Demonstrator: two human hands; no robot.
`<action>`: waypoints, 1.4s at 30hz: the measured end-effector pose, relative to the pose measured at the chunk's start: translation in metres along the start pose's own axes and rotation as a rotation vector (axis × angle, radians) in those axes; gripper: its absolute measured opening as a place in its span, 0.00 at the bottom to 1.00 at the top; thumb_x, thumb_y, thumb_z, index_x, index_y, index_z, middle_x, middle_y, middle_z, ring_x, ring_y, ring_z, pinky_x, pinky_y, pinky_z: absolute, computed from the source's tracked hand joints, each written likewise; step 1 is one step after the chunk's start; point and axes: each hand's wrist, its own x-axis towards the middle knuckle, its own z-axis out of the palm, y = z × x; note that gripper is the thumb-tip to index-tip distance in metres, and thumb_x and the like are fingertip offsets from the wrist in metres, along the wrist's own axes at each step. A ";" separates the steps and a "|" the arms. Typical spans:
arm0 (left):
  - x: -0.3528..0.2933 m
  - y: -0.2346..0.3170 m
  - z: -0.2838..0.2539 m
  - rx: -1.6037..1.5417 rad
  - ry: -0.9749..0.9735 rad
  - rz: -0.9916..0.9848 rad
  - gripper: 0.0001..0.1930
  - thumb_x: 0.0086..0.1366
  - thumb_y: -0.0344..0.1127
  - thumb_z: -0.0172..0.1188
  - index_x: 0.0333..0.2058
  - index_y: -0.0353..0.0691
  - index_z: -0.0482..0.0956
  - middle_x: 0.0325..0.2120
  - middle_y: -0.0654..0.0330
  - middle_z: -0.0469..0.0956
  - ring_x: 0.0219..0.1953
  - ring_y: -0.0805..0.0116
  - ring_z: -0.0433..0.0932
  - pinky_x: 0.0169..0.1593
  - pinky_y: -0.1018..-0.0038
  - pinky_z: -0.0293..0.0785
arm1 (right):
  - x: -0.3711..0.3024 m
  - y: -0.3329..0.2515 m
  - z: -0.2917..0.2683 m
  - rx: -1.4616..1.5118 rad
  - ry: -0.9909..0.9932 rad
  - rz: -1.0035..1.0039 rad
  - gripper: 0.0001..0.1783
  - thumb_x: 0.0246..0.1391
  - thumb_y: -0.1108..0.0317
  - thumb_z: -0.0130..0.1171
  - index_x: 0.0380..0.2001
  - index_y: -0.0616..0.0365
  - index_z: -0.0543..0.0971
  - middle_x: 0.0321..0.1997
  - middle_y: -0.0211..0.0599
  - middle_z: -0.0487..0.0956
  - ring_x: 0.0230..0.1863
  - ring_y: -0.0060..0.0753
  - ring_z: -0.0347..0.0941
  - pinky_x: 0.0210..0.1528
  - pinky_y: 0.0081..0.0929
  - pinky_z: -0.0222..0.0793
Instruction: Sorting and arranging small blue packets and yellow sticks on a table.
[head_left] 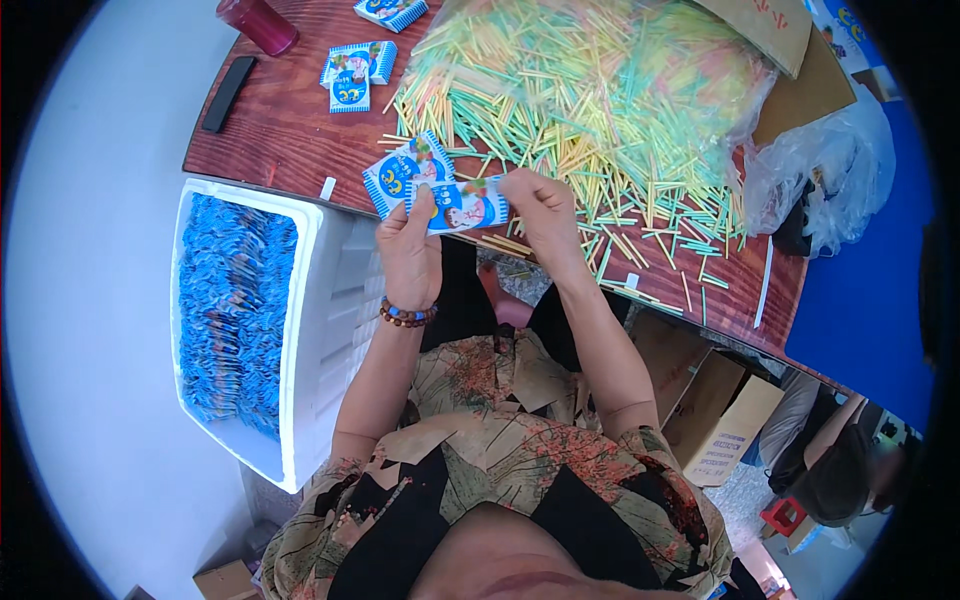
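A small blue-and-white packet (470, 208) is stretched level between my two hands at the table's near edge. My left hand (412, 255) is closed on its left end, thumb on top. At the right end, my right hand (548, 220) pinches the corner with curled fingers. Just beyond my left fingers are more packets (405, 168) of the same kind; whether they rest on the table or in that hand I cannot tell. Thin yellow, green and pink sticks (560, 150) lie heaped beyond my right hand, partly inside a clear plastic bag (640, 60).
On the left stands a white foam box (290, 350) filled with rows of blue packets (235, 310). Several packets (350, 85), a black bar (228, 93) and a red cup (262, 25) are on the wooden table (290, 130). A crumpled plastic bag (840, 165) lies right; cardboard boxes (715, 410) stand below.
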 end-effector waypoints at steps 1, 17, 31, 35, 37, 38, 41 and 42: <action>0.000 0.001 0.001 -0.035 0.006 -0.013 0.07 0.67 0.31 0.56 0.39 0.35 0.79 0.37 0.62 0.81 0.37 0.77 0.79 0.43 0.75 0.75 | -0.001 -0.002 0.000 0.000 0.000 0.000 0.06 0.56 0.70 0.59 0.34 0.63 0.79 0.31 0.26 0.79 0.35 0.16 0.73 0.42 0.19 0.68; -0.013 0.003 -0.011 0.014 -0.019 -0.089 0.14 0.70 0.38 0.52 0.44 0.33 0.76 0.43 0.57 0.79 0.45 0.69 0.78 0.50 0.69 0.73 | 0.010 -0.024 -0.016 -0.299 -0.448 -0.322 0.08 0.49 0.73 0.63 0.34 0.62 0.82 0.50 0.39 0.77 0.53 0.37 0.70 0.56 0.32 0.63; 0.002 0.013 -0.039 -0.125 0.168 0.057 0.10 0.68 0.35 0.55 0.36 0.33 0.79 0.37 0.59 0.81 0.39 0.76 0.79 0.44 0.76 0.75 | 0.104 0.001 0.067 -1.639 0.239 -0.223 0.24 0.49 0.42 0.58 0.28 0.55 0.81 0.29 0.38 0.79 0.34 0.39 0.77 0.39 0.46 0.64; 0.006 0.013 -0.040 -0.146 0.174 -0.003 0.10 0.68 0.35 0.56 0.38 0.32 0.79 0.37 0.59 0.81 0.38 0.76 0.79 0.44 0.77 0.76 | 0.117 0.012 0.081 -1.710 0.320 -0.117 0.28 0.48 0.38 0.58 0.30 0.56 0.81 0.32 0.37 0.80 0.38 0.41 0.77 0.41 0.50 0.64; 0.008 0.014 -0.041 -0.168 0.176 -0.028 0.11 0.68 0.35 0.56 0.39 0.32 0.79 0.37 0.60 0.81 0.37 0.76 0.79 0.43 0.77 0.76 | 0.123 0.017 0.085 -1.741 0.343 -0.112 0.27 0.48 0.40 0.58 0.31 0.56 0.80 0.34 0.37 0.80 0.39 0.41 0.77 0.42 0.51 0.64; 0.008 0.015 -0.043 -0.183 0.164 -0.036 0.10 0.68 0.34 0.56 0.39 0.32 0.79 0.37 0.60 0.81 0.37 0.76 0.79 0.43 0.77 0.76 | 0.125 0.020 0.088 -1.759 0.365 -0.110 0.26 0.48 0.41 0.59 0.32 0.56 0.80 0.36 0.38 0.79 0.40 0.42 0.77 0.43 0.51 0.64; 0.008 0.016 -0.047 -0.211 0.147 -0.050 0.10 0.68 0.33 0.55 0.40 0.31 0.79 0.37 0.60 0.81 0.37 0.77 0.79 0.43 0.78 0.76 | 0.129 0.033 0.093 -1.754 0.383 -0.140 0.21 0.49 0.48 0.58 0.33 0.56 0.79 0.38 0.39 0.78 0.42 0.42 0.75 0.44 0.51 0.64; 0.008 0.016 -0.047 -0.214 0.135 -0.057 0.10 0.68 0.32 0.55 0.40 0.31 0.79 0.37 0.60 0.81 0.36 0.77 0.79 0.42 0.78 0.76 | 0.130 0.035 0.093 -1.762 0.376 -0.146 0.21 0.49 0.48 0.58 0.33 0.56 0.79 0.38 0.39 0.78 0.42 0.42 0.75 0.44 0.51 0.64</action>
